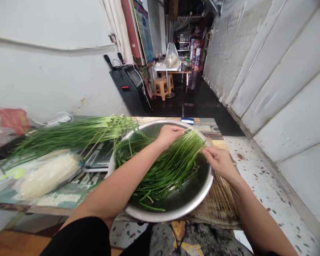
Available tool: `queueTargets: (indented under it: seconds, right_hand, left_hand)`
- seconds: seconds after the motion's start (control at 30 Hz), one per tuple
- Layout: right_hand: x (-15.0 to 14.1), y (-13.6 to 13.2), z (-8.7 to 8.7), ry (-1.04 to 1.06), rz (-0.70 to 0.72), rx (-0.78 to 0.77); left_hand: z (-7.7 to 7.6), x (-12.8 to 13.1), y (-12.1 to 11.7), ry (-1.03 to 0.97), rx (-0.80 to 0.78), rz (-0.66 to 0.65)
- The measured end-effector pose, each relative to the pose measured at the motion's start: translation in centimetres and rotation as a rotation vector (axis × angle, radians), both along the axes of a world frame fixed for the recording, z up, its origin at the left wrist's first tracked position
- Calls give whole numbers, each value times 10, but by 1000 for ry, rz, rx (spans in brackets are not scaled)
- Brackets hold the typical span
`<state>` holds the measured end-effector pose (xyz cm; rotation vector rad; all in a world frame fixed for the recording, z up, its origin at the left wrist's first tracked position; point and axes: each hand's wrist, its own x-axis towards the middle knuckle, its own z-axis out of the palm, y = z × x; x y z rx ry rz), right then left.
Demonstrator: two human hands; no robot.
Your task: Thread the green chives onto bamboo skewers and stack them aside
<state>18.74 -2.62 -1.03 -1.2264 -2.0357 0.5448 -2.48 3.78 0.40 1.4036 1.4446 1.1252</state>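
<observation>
A large metal basin [173, 214] stands on the table before me, holding a loose heap of green chives [165, 170]. Their pale stem ends gather at the basin's far right. My left hand [168, 136] reaches over the heap, thumb and fingers closed at the stem ends near the far rim. At the right rim, my right hand [219, 160] pinches the outer edge of the same stem ends. Its fingertips partly hide what they grip. Several thin bamboo skewers [221, 195] lie on the table beside the basin, below my right hand.
Left of the basin, a second bunch of chives [69, 133] lies across a tray [97, 161], with skewers on it. A plastic bag of something whitish [49, 174] rests in front. A small blue box [187, 121] sits behind the basin. Beyond are a black speaker-like case [130, 85] and stools [160, 87].
</observation>
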Motion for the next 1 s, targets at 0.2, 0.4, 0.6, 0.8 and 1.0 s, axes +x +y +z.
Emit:
queueTargets:
  seconds: [0.2,0.4,0.6,0.8,1.0]
  right_hand:
    - [-1,0,1,-3,-1,-11]
    - [0,0,-1,5,-4,-11]
    - [0,-1,1,10,7,-4]
    - [-1,3,-4,20,-4,6]
    - [-4,1,5,-40,42,210]
  left_hand:
    - [3,-1,-2,11,16,-12]
    - [-1,-2,0,25,34,-36]
    - [0,-1,-2,109,90,-120]
    - [8,-12,0,183,114,-345]
    - [33,-17,-7,169,157,-486]
